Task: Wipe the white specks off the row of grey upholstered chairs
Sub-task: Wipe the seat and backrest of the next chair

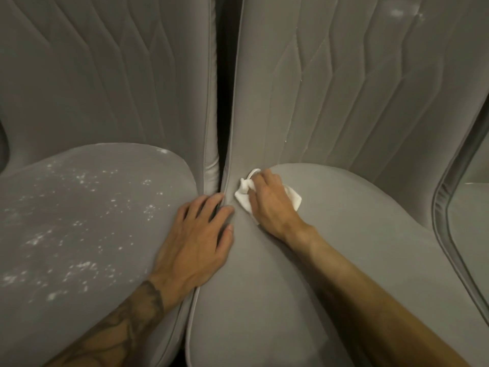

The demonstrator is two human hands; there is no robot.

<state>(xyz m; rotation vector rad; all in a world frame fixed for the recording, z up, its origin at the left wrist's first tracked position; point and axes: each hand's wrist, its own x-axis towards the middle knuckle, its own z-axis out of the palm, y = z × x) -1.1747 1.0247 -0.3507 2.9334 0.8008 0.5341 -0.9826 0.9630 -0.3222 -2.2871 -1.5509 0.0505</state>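
Note:
Two grey upholstered chairs stand side by side. The left chair seat [79,221] is scattered with white specks [84,178]. The right chair seat [330,234] looks plain grey. My right hand [272,202] grips a crumpled white cloth [244,198] and presses it into the back left corner of the right seat, where seat meets backrest. My left hand [195,242] lies flat with fingers spread on the right edge of the left seat, its fingertips at the gap between the chairs. A few white specks [397,13] show high on the right chair backrest [344,88].
A dark narrow gap [221,102] runs between the two quilted backrests. The left chair backrest [105,75] fills the upper left. A third chair's edge [449,207] with piping curves in at the right.

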